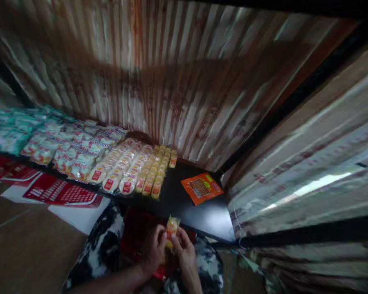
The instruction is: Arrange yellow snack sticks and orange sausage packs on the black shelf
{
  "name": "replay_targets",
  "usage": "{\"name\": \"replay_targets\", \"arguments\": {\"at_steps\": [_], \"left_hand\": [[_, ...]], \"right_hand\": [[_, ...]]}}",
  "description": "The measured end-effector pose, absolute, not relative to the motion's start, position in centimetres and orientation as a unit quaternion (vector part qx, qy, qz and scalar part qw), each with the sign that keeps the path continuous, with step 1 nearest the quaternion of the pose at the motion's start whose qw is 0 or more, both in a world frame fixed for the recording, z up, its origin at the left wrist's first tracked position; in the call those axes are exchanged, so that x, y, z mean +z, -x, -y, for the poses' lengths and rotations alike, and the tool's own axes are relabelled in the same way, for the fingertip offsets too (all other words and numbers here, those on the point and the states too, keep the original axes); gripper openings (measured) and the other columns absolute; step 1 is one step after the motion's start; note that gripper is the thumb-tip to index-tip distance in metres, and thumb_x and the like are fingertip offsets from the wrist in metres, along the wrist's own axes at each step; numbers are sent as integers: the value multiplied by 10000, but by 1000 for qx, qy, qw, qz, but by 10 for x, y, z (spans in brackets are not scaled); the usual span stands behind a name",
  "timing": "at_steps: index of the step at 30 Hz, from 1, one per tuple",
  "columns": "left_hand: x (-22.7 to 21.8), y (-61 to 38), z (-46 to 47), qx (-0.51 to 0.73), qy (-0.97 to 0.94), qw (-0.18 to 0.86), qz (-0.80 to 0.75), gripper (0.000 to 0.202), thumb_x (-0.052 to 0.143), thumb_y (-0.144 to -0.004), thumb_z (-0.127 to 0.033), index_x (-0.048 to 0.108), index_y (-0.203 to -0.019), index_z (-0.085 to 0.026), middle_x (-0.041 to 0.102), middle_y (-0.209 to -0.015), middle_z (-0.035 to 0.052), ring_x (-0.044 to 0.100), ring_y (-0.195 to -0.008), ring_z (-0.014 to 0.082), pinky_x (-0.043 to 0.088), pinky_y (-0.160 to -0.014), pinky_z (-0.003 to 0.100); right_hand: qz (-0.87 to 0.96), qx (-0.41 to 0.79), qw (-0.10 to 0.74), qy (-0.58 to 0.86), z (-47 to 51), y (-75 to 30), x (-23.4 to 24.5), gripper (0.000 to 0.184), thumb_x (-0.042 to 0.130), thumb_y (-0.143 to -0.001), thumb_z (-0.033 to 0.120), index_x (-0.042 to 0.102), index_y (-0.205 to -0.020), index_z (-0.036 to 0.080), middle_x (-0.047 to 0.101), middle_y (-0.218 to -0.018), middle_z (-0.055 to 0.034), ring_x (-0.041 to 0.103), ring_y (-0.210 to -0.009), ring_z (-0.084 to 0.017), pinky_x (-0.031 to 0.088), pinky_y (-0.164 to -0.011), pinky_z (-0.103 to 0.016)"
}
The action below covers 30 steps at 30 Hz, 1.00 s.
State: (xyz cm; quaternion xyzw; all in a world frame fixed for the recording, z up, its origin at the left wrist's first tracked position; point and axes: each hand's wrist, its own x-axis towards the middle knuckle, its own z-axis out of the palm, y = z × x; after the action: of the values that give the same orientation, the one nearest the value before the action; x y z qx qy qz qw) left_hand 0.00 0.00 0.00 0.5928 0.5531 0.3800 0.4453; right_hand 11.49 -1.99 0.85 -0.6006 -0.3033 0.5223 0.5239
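Note:
A small yellow wrapped snack pack [172, 227] with a red label is held upright between both hands above my lap. My left hand [155, 248] has its fingers curled against the pack's left side. On the other side my right hand [185, 250] pinches it, with the thumb across its front. Beneath the hands a red bag [135, 228] lies on my lap, partly hidden by them. Similar yellow packs [153, 173] stand in rows on the black shelf [179, 200] just ahead.
Left along the shelf are round white packs [119, 167], white printed bags [79, 153] and teal bags [15, 122]. An orange packet [202, 188] lies at right. Red printed bags [64, 192] lie below left. Corrugated sheeting [171, 81] and dark posts enclose the shelf.

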Motion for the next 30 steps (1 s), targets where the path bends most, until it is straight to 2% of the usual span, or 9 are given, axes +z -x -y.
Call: {"name": "replay_targets", "arguments": {"at_steps": [6, 13, 18, 21, 24, 30], "left_hand": [[16, -6, -17, 399, -612, 429, -531, 189, 396, -853, -306, 555, -836, -204, 636, -852, 38, 597, -822, 162, 461, -772, 285], [30, -15, -51, 413, -622, 407, -526, 138, 423, -824, -221, 556, -849, -196, 616, -873, 40, 587, -840, 159, 460, -786, 298], [35, -19, -67, 426, -609, 424, -518, 223, 408, -776, -147, 557, -936, -191, 629, -940, 51, 588, -909, 167, 458, -847, 321], [37, -22, -75, 413, -596, 441, -529, 242, 405, -783, -171, 558, -970, -185, 634, -981, 66, 587, -946, 177, 451, -878, 333], [40, -29, -82, 390, -581, 464, -544, 275, 406, -789, -199, 554, -1019, -172, 626, -1057, 90, 571, -1020, 188, 431, -925, 332], [42, -42, -93, 351, -574, 480, -563, 397, 368, -795, -219, 538, -1142, -128, 580, -1173, 127, 530, -1108, 196, 382, -988, 302]], "right_hand": [[323, 503, 538, 595, 0, -128, 15, 484, 720, -626, 486, 669, -980, 159, 710, -966, -88, 655, -867, -244, 525, -733, -310], [370, 458, 540, 601, -34, -135, 26, 460, 674, -678, 468, 648, -1014, 154, 711, -879, -78, 656, -813, -228, 527, -728, -318], [390, 450, 543, 592, -54, -137, 29, 474, 695, -648, 441, 621, -1027, 165, 709, -897, -77, 663, -813, -222, 526, -767, -341], [383, 423, 564, 597, -64, -138, 22, 497, 693, -627, 430, 587, -1044, 181, 705, -902, -73, 666, -816, -215, 530, -764, -342], [384, 392, 571, 610, -74, -141, 16, 437, 667, -631, 417, 572, -990, 187, 700, -869, -68, 666, -808, -211, 528, -766, -341], [461, 326, 496, 660, -90, -146, 13, 371, 552, -725, 392, 582, -1016, 163, 687, -886, -79, 654, -811, -210, 506, -778, -336]]}}
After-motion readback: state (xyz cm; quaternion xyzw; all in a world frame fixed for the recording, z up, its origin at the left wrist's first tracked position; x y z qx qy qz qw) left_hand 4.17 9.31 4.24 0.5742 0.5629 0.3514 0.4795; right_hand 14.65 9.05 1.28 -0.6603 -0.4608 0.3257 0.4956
